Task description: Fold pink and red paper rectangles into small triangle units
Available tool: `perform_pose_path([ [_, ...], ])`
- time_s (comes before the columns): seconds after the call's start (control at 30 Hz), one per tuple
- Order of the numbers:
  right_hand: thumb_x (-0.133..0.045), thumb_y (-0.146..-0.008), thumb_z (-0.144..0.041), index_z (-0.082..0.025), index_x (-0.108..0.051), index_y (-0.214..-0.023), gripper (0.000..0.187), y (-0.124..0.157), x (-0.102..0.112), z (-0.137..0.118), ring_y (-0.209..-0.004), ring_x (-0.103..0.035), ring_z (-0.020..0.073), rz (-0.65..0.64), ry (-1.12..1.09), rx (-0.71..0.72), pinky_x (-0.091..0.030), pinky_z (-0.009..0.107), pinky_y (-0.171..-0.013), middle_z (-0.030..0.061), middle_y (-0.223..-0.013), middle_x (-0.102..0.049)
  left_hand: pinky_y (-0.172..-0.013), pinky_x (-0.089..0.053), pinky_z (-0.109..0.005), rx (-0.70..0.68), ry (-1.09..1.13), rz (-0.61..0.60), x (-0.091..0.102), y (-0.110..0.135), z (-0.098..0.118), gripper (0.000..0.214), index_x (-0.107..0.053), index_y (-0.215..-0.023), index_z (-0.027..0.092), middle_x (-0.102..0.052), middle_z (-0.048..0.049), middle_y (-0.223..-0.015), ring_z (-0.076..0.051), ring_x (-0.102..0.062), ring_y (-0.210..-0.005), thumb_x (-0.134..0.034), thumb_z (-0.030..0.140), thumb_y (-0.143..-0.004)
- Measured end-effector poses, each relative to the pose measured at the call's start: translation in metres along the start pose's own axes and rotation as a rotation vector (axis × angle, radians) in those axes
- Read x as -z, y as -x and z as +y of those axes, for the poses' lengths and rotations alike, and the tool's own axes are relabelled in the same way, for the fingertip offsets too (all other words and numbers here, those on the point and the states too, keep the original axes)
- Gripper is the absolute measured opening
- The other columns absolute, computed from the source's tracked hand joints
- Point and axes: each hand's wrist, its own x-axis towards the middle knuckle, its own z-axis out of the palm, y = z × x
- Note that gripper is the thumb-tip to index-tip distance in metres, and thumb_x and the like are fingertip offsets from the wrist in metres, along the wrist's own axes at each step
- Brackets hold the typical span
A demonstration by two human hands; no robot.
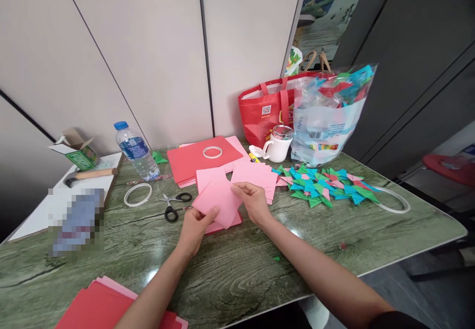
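Holding: I've got one pink sheet [220, 200] up between both hands, over the middle of the counter [237, 269], tilted a bit.
Left grip [195, 227]: narrow, pinching the sheet's lower left side, thumb on top of the paper.
Right grip [255, 201]: also narrow, thumb and fingertips on the sheet's upper right corner.
Under the sheet: a pink stack [211, 174], with a second pink pile [254, 174] just right of it.
Toward the far edge: large red sheets [185, 163] with a white ring [212, 158] lying flat on them.
Scissors [171, 214]: left of my left grip, blades a little apart, near a tape roll [128, 201].
Far left corner: water bottle [135, 151], small carton [82, 157], and a hammer [95, 172] on a white board [31, 220]. Something beside it is pixelated, can't tell what.
Far edge, right half: white mug [280, 149], red bag [254, 121], plastic bag [317, 131] stuffed with folded paper.
Toward the right edge: a heap of folded triangles [315, 186], mostly blue and green, some pink.
Near edge, left: more red paper [96, 306], partly hidden by my left forearm.
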Motion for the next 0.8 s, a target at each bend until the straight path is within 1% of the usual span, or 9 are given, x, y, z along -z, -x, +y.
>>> perform_pose_path([
  [0.1,-0.07,-0.06,-0.036,-0.016,-0.068,-0.076,0.025,0.001,-0.0011,0.0002,-0.063,-0.061,0.0167,0.001,-0.029,-0.025,-0.048,0.03,-0.061,0.0034,-0.07,-0.07,-0.065,-0.051,-0.031,-0.011,0.014,0.034,-0.0001,-0.0005,-0.0026,0.036,-0.067,-0.085,0.007,-0.07,-0.0105,-0.082,-0.018,-0.062,-0.069,-0.07,0.035,-0.062],
  [0.23,-0.071,-0.058,-0.036,-0.017,-0.069,-0.075,0.025,0.001,-0.0019,0.0006,-0.062,-0.061,0.0169,0.002,-0.056,-0.053,-0.048,0.03,-0.06,0.0034,-0.07,-0.071,-0.06,-0.051,-0.028,-0.019,0.023,0.056,0.0013,-0.0023,-0.0027,0.031,-0.068,-0.078,0.007,-0.07,-0.0085,-0.075,-0.015,-0.061,-0.061,-0.071,0.032,-0.061],
  [0.43,-0.072,-0.058,-0.032,-0.017,-0.069,-0.074,0.022,-0.0015,-0.0007,0.0,-0.061,-0.061,0.0156,0.027,-0.09,-0.055,-0.047,0.028,-0.059,0.0022,-0.068,-0.07,-0.066,-0.053,-0.035,-0.029,0.103,0.015,0.0022,-0.0019,0.0036,0.031,-0.069,-0.084,0.01,-0.071,-0.009,-0.079,-0.019,-0.063,-0.068,-0.071,0.031,-0.062],
  [0.53,-0.072,-0.059,-0.031,-0.018,-0.069,-0.073,0.02,-0.0018,0.0,-0.0015,-0.059,-0.06,0.0146,0.024,-0.116,-0.055,-0.046,0.027,-0.058,0.0015,-0.066,-0.07,-0.067,-0.053,-0.036,-0.042,0.125,-0.002,0.0029,-0.0017,0.0055,0.029,-0.07,-0.086,0.011,-0.071,-0.0088,-0.08,-0.02,-0.064,-0.069,-0.07,0.029,-0.064],
  [0.67,-0.072,-0.06,-0.029,-0.018,-0.07,-0.072,0.017,-0.0008,-0.0002,-0.0032,-0.058,-0.06,0.0135,0.029,-0.132,-0.046,-0.045,0.026,-0.057,0.0011,-0.067,-0.07,-0.067,-0.054,-0.037,-0.05,0.141,-0.014,0.0022,-0.0017,0.0052,0.025,-0.071,-0.082,0.01,-0.071,-0.0077,-0.075,-0.02,-0.064,-0.067,-0.07,0.027,-0.064],
  [0.8,-0.072,-0.06,-0.029,-0.017,-0.069,-0.072,0.016,0.0,-0.0006,-0.0036,-0.058,-0.059,0.0132,0.024,-0.141,-0.033,-0.045,0.025,-0.056,0.001,-0.067,-0.07,-0.064,-0.054,-0.035,-0.045,0.158,0.019,0.0014,-0.002,0.0048,0.024,-0.071,-0.076,0.009,-0.071,-0.0065,-0.068,-0.02,-0.064,-0.064,-0.072,0.028,-0.061],
])
